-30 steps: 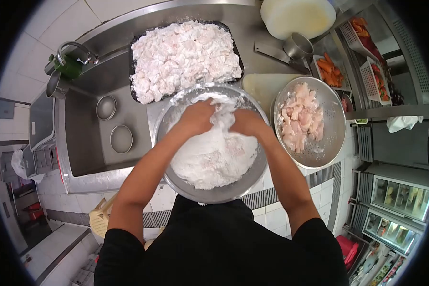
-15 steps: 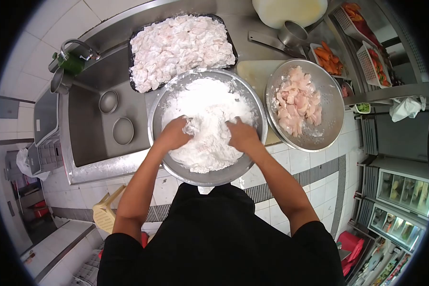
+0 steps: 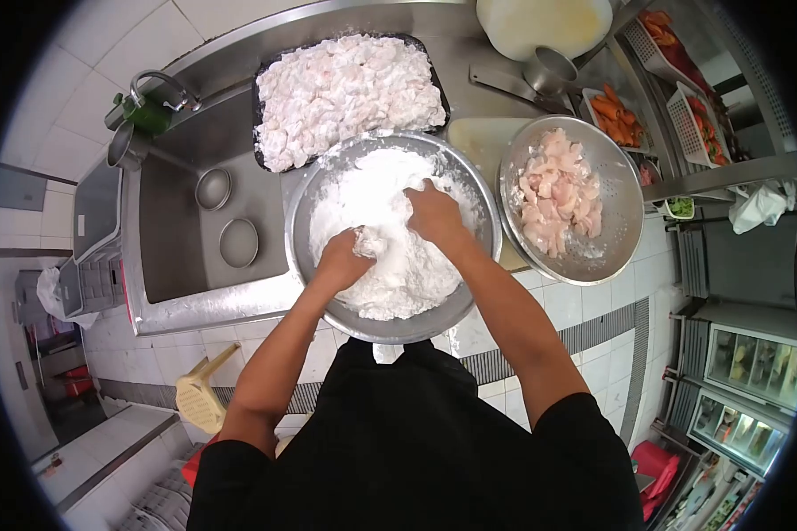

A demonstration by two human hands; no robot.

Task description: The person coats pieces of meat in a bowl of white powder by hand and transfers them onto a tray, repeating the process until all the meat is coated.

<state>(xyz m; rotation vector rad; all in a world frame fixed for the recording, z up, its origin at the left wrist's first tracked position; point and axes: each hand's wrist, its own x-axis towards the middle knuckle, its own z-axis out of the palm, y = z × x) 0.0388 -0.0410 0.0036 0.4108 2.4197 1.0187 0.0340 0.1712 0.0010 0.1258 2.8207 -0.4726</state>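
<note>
A wide metal bowl [image 3: 305, 208] in front of me holds a heap of white flour [image 3: 407, 279]. My left hand [image 3: 345, 258] is in its left half, fingers curled at a flour-coated lump whose kind I cannot make out. Farther up and to the right, my right hand [image 3: 434, 214] has bent fingers at the flour; white powder covers the fingertips, and what they hold is hidden. Beside the bowl on the right, a perforated metal colander [image 3: 624, 212] holds raw pale pink chicken pieces [image 3: 558, 196]. Behind it, a black tray [image 3: 259, 115] is piled with flour-coated pieces [image 3: 354, 93].
On the left is a sink [image 3: 181, 274] with two small round metal dishes inside and a faucet [image 3: 164, 88]. A cutting board [image 3: 483, 137] lies partly under the colander. A metal pot [image 3: 551, 71] and carrots [image 3: 615, 119] stand at the back right. A beige stool [image 3: 199, 400] is below left.
Both hands have moved closer together in the flour. The right hand has shifted up and left; the left hand has moved toward the middle, its fingers now curled. The view has shifted slightly.
</note>
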